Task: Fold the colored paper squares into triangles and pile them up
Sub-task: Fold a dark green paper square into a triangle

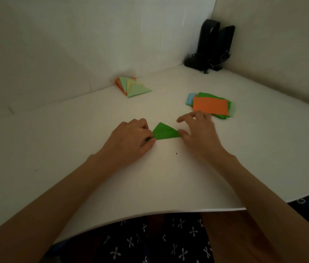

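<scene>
Green triangle (166,132): flat on the surface (169,179), caught between the fingertips of both hands. Long edge running left to right from one hand to the other, blunt apex pointing away from the person.

Left hand (131,138): fingers (146,128) curled, thumb tucked in below them, closed on the left corner of the paper, apparently in a pinch. Exact contact hidden under the knuckles. Beyond these fingers and well apart, against the wall: pile of folded triangles (133,87), pale green on top, orange beneath, fanned rather than squared up.

Right hand (199,133): relaxed and spread, thumb tip touching the right corner, forefinger stretched out above the far edge and seemingly clear of it. No grasp on this side. Just beyond the right knuckles, partly covered by them: stack of unfolded squares (209,106), orange uppermost, green and pale blue showing under it. Farther off in the corner: pair of dark speakers (215,42), cables blurred.

Judgement: fold apparently made, crease probably not yet pressed along the long edge. Left hand better placed for carrying to the pile, gripping and on the pile's side; path away and slightly left of those fingers. Sheets in either heap impossible to count in the dim light. Alignment of the two folded layers not discernible.
</scene>
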Action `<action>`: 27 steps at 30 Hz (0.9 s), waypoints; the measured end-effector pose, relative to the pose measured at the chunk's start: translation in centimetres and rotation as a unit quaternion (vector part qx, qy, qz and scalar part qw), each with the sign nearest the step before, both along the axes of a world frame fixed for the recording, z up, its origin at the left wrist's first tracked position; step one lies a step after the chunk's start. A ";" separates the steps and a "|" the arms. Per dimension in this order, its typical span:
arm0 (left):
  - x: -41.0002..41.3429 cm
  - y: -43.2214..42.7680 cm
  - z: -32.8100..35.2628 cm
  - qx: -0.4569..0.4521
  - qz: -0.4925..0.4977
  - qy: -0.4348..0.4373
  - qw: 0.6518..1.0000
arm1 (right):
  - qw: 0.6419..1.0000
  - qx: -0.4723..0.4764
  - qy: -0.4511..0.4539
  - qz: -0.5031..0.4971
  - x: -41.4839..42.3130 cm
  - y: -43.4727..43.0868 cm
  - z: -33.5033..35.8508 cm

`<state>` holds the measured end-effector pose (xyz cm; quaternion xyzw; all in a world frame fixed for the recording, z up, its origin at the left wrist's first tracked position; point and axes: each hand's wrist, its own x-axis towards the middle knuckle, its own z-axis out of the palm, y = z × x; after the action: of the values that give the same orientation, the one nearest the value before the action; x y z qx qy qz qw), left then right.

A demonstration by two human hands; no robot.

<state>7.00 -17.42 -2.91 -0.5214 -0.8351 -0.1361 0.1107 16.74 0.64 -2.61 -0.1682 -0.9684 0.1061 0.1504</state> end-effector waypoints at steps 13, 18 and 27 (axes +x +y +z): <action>0.6 -0.8 -0.8 -0.015 -0.001 0.049 0.999 | 0.996 0.063 -0.014 0.065 -1.7 -0.2 -0.2; 0.9 -0.6 -0.6 -0.054 -0.012 0.070 0.996 | 0.999 -0.026 -0.029 -0.020 -0.6 -1.0 -0.8; 1.4 -3.3 -0.4 -0.027 -0.059 0.100 0.993 | 0.992 -0.108 -0.063 -0.007 -1.0 -0.9 -0.3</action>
<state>8.39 -20.74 -3.34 -0.5837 -0.7908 -0.0670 0.1715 15.74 -0.21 -2.93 -0.1962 -0.9577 0.1985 0.0707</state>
